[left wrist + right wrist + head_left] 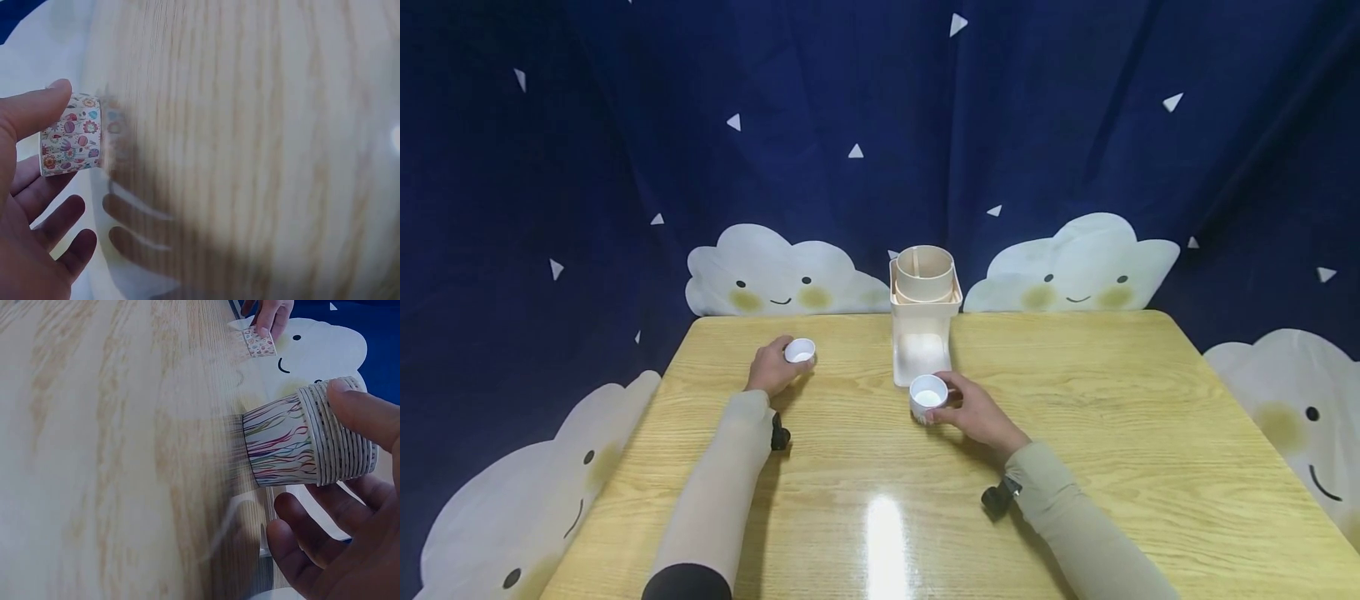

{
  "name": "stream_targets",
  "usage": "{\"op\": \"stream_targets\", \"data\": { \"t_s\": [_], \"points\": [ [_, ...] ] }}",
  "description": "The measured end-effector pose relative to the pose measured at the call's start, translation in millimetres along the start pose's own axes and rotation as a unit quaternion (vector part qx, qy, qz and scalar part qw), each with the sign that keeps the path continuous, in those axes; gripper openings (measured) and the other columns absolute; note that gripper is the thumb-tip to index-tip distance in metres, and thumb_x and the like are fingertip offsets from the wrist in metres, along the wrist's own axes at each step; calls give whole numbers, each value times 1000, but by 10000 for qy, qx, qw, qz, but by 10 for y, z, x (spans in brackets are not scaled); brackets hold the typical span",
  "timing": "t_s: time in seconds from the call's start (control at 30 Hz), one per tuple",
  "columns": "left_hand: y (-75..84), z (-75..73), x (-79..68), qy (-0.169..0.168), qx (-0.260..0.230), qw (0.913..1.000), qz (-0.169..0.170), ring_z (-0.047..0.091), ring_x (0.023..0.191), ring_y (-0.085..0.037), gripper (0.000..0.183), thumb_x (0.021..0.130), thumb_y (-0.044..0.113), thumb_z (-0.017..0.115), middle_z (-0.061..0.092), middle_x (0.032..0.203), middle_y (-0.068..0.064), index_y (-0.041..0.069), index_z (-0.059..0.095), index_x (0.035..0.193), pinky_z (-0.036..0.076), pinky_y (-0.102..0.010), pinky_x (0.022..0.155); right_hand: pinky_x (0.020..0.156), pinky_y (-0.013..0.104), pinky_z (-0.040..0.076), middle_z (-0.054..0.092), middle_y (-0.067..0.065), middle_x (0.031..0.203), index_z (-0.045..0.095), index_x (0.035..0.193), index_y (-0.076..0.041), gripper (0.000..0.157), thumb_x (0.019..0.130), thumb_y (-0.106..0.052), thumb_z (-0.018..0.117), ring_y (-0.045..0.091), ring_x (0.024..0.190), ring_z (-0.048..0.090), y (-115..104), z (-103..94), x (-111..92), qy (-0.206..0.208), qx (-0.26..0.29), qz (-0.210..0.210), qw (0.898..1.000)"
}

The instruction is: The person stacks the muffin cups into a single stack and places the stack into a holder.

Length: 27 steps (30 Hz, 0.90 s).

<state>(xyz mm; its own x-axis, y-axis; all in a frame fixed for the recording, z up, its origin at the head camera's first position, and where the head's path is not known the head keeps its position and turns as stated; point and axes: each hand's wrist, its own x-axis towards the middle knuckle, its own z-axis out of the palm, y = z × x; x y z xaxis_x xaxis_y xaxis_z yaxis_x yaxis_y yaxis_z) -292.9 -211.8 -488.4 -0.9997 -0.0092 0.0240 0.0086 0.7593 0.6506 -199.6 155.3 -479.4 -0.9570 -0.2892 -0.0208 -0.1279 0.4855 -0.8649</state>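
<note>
At the far left of the table, my left hand [771,367] grips a small paper cup [74,139] between thumb and fingers. Flowers and mushroom-like shapes in red, pink and blue cover its white side; its mouth faces up. Nearer the middle, my right hand [982,415] holds a stack of paper cups [278,442] around its rims. Several rims show one above another, and the lowest cup has wavy coloured lines. That stack stands upright just in front of a cream plastic holder [923,320], which has a round, open-topped tube [925,287] in its top.
The light wooden table [835,467] ends at a dark blue curtain [850,83] with white triangles and smiling clouds. A small black device [780,433] is worn on my left wrist, and another black device [997,498] on my right.
</note>
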Motion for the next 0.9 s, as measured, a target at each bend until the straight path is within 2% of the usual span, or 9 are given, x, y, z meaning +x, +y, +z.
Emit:
{"op": "stream_targets", "data": {
  "t_s": [0.23, 0.67, 0.9],
  "points": [
    [0, -1, -10, 6, -266, 9996, 7, 59, 120, -39, 61, 82, 26, 78, 62, 132, -23, 3, 56, 134, 46, -51, 104, 97, 45, 49, 64, 14, 123, 53, 138, -9, 63, 82, -18, 80, 28, 109, 62, 4, -4, -4, 19, 13, -32, 10000],
    [38, -9, -42, -24, -317, 9995, -74, 56, 125, -41, 65, 84, 25, 77, 58, 138, -24, 1, 52, 138, 44, -52, 107, 98, 46, 50, 63, 14, 124, 51, 139, -9, 63, 84, -18, 79, 29, 110, 63, 14, 6, -7, 21, 4, 22, 10000],
    [85, -84, -99, -38, -83, 9997, 205, 57, 124, -42, 65, 84, 27, 77, 59, 136, -24, 2, 52, 139, 45, -54, 104, 99, 47, 50, 63, 15, 124, 51, 139, -8, 64, 83, -18, 80, 29, 110, 63, -8, -17, -18, 14, 52, 46, 10000]
  ]
}}
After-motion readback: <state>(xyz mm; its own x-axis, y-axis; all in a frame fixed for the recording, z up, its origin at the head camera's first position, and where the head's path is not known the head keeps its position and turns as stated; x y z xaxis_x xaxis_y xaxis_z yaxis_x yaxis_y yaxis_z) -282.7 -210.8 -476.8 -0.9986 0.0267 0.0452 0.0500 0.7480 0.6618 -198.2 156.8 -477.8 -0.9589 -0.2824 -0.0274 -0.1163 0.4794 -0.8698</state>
